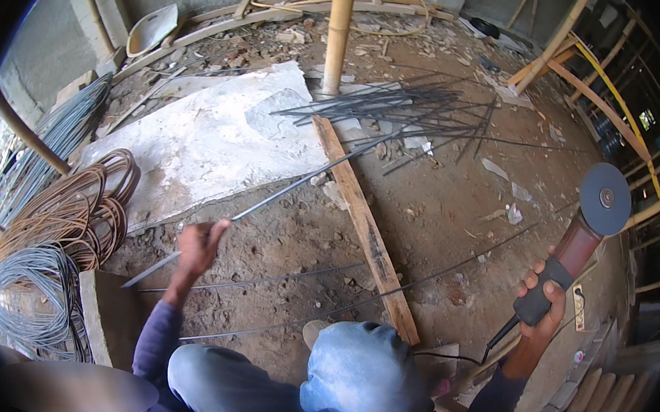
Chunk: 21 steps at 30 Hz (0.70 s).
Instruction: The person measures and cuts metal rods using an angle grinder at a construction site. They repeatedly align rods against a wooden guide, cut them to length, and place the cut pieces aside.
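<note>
A long thin steel rod (pixel 301 183) slants across the ground, with my left hand (pixel 199 248) closed around it near its lower left end. Farther along, it passes over a wooden plank (pixel 371 228) and runs up to a heap of dark rods (pixel 430 109). Over on the right, my right hand (pixel 546 293) grips an angle grinder (pixel 566 259) by its dark body. Its round disc (pixel 606 198) points up and away from the rod. A black cord (pixel 501 339) trails from the tool's bottom. Both my knees, in blue trousers (pixel 364 367), are bent below.
Coils of rusty wire (pixel 58 216) and grey wire (pixel 36 291) lie at left beside a concrete block (pixel 108 312). A white sheet (pixel 211 135) covers ground ahead. An upright bamboo pole (pixel 339 36) stands behind the rods. Long thin rods (pixel 293 274) stretch across the dirt nearby.
</note>
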Tool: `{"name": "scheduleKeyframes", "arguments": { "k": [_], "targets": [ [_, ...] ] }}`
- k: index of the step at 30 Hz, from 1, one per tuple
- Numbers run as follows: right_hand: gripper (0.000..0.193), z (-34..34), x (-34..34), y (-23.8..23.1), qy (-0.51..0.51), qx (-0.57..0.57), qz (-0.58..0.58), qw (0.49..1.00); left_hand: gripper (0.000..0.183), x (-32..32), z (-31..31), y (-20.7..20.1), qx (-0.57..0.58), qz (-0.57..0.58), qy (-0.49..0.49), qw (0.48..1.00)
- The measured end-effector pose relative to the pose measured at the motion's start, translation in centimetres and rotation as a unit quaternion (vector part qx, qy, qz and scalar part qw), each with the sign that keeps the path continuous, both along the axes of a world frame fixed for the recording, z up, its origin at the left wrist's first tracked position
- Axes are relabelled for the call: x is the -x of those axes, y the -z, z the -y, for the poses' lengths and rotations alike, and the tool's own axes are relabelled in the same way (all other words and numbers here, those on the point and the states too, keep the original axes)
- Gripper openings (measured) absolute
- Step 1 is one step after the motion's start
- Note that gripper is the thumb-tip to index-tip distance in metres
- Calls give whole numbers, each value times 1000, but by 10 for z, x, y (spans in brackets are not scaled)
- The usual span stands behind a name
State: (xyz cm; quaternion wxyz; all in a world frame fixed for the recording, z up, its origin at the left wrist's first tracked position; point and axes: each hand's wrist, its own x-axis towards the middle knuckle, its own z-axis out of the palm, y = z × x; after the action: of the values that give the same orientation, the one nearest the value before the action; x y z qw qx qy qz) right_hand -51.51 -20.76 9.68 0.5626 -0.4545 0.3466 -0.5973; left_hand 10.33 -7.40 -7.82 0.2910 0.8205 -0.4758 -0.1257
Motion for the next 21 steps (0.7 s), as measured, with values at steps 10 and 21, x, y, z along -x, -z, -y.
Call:
{"name": "scheduleKeyframes", "arguments": {
  "k": [10,21],
  "targets": [
    [77,7,-13,15,-9,-46,3,999,49,-22,-91,-87,-166,329,73,927],
    [76,3,8,29,25,-70,30,997,34,74,152,-158,-94,342,186,916]
  ]
}}
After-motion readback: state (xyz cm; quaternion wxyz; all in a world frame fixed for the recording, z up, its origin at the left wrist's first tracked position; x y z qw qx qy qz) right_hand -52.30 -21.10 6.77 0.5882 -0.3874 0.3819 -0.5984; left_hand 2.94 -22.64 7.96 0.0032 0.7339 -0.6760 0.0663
